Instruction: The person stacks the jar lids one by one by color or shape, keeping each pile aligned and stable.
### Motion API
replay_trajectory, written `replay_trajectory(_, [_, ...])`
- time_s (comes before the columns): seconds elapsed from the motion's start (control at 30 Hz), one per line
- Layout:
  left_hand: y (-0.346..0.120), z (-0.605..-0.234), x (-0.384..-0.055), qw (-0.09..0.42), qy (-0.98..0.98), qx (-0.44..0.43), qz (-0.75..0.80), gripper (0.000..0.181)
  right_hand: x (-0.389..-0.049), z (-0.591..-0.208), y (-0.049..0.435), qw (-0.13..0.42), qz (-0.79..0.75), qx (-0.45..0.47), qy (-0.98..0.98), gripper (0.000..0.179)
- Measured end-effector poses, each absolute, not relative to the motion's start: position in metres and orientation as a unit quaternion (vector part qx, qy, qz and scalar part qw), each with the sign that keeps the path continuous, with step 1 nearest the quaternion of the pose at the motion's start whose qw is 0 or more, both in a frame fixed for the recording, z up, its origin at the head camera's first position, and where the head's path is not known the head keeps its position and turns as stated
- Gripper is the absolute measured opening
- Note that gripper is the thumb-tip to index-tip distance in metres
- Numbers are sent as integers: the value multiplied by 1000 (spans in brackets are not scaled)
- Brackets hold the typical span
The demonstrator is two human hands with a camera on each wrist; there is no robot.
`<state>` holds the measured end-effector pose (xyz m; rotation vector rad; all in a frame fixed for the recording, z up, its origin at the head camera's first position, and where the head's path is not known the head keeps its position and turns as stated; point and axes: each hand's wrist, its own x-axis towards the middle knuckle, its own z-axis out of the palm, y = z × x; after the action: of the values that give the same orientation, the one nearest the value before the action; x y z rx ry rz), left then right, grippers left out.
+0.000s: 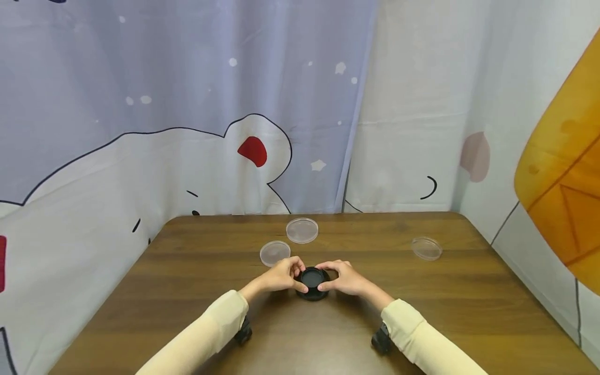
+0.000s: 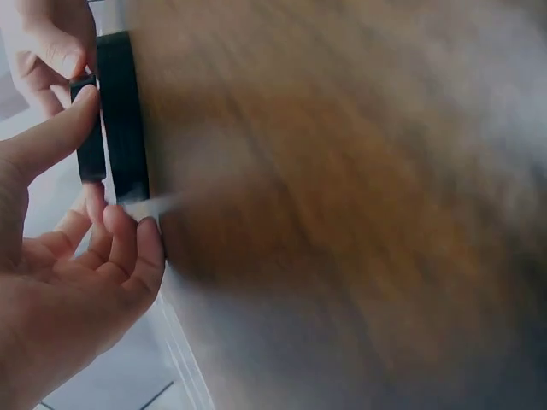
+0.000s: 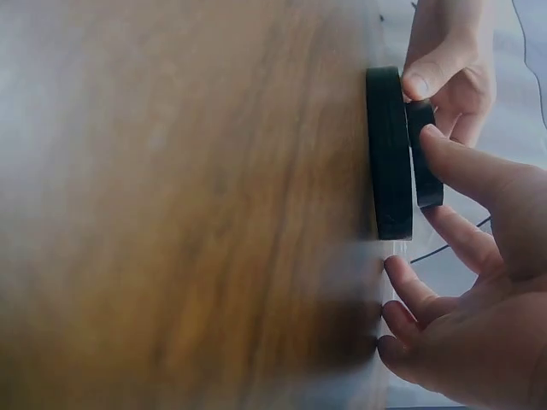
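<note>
A small black round disc with a raised rim (image 1: 312, 278) is pinched from both sides by two hands. My left hand (image 1: 281, 275) grips its left edge with thumb in front and fingers behind; my right hand (image 1: 347, 278) does the same on the right. Directly beneath lies a wider, thicker black disc (image 1: 313, 297) on the table. Seen edge-on in the left wrist view, the small disc (image 2: 91, 141) sits parallel and close over the wide disc (image 2: 124, 120). The right wrist view shows a thin gap between the small disc (image 3: 425, 166) and the wide one (image 3: 390, 162).
Behind the left hand lie two clear round shallow dishes, one nearer (image 1: 275, 253) and one farther back (image 1: 302, 230). Another clear dish (image 1: 427, 248) lies at the back right. The brown wooden table (image 1: 211, 302) ends at a printed curtain (image 1: 187, 166).
</note>
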<state>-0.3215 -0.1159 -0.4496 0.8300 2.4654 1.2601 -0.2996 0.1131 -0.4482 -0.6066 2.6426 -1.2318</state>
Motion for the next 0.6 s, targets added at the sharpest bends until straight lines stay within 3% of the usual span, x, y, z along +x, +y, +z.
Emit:
replay_trajectory(0.27, [-109, -452, -322, 120, 866, 291, 390, 41, -297, -451, 115, 88, -394, -192, 895, 48])
replay_trajectory(0.6, [-114, -448, -327, 150, 854, 295, 402, 42, -297, -454, 113, 81, -397, -194, 893, 47])
